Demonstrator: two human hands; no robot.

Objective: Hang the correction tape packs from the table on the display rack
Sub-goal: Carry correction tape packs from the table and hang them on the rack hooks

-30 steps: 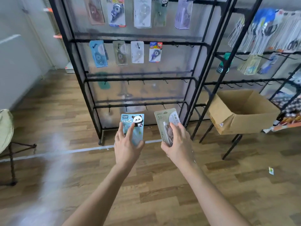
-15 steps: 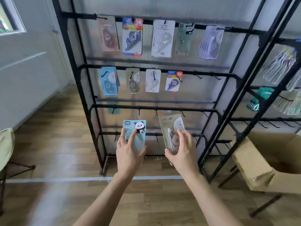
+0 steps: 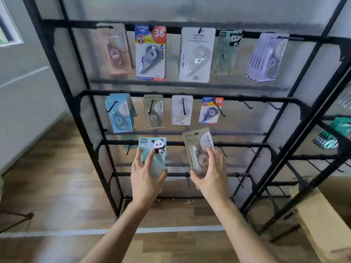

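Holding panda pack [image 3: 161,163] in left hand [image 3: 145,179], beige pack [image 3: 195,151] in right hand [image 3: 212,177].

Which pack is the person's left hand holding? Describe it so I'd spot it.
Find the black display rack. Low before it, the left hand holds a pale teal pack. Unlike the beige pack in the right hand, it shows a cartoon panda.

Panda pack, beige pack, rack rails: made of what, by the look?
Panda pack: likely printed card, matte, flat. Beige pack: card backing with a clear glossy blister, tape dispenser visible through it. Rack rails: probably black-painted metal, thin straight bars.
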